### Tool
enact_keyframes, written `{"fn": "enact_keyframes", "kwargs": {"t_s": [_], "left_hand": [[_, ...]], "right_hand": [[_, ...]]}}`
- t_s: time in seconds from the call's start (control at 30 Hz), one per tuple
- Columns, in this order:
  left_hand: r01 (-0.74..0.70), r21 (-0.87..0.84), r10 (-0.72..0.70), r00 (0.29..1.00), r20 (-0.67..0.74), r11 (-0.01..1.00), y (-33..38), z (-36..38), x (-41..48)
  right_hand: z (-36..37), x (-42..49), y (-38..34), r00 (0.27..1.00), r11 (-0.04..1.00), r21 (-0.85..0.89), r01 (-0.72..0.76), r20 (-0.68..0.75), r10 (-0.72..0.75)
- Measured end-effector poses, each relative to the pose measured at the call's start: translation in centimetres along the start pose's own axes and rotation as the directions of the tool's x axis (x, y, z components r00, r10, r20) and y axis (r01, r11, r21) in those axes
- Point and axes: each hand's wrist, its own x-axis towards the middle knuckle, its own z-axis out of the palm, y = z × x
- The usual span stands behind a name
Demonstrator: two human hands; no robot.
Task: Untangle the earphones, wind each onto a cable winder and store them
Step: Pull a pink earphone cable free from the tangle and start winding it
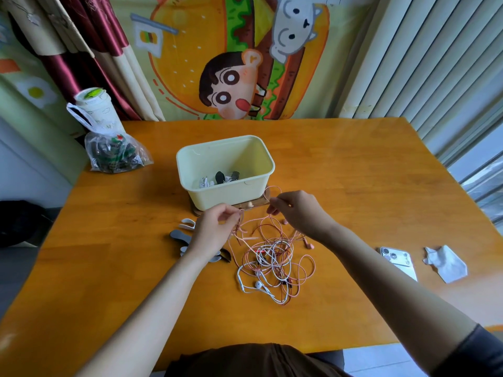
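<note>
In the head view your left hand (215, 229) and right hand (295, 210) each pinch a strand of pink cable (239, 227), raised between them; the earphones tangle (272, 262) lies just below, between your wrists. The cords look light, limp and snag-prone, so take a free end near a plug or earbud and ease loops through; the cable winders (181, 235) sit beside your left hand.

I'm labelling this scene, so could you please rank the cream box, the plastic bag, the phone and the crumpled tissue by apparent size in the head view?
1. cream box
2. plastic bag
3. phone and crumpled tissue: they look about alike, so they are left unranked.
</note>
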Motion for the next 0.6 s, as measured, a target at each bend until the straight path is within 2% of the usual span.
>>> {"fn": "enact_keyframes", "kwargs": {"t_s": [0.17,0.27,0.4,0.6], "left_hand": [[-0.073,0.149,0.094,0.985,-0.143,0.986,0.3,0.0,0.0],[-0.089,0.083,0.101,0.982,-0.158,0.993,0.9,0.1,-0.2],[-0.072,-0.162,0.07,0.997,-0.019,0.984,2.2,-0.3,-0.7],[-0.027,-0.171,0.053,0.987,0.15,0.985,2.7,-0.1,-1.0]], "right_hand": [[0.3,-0.1,-0.5,0.996,0.996,0.064,-0.054,-0.066,0.058],[0.5,-0.3,-0.9,0.997,0.994,0.099,-0.054,-0.051,0.06],[0.8,-0.7,-0.4,0.993,0.993,0.063,-0.102,0.06,0.098],[1.3,-1.1,-0.7,0.998,0.997,0.083,-0.004,0.064,-0.001]]}}
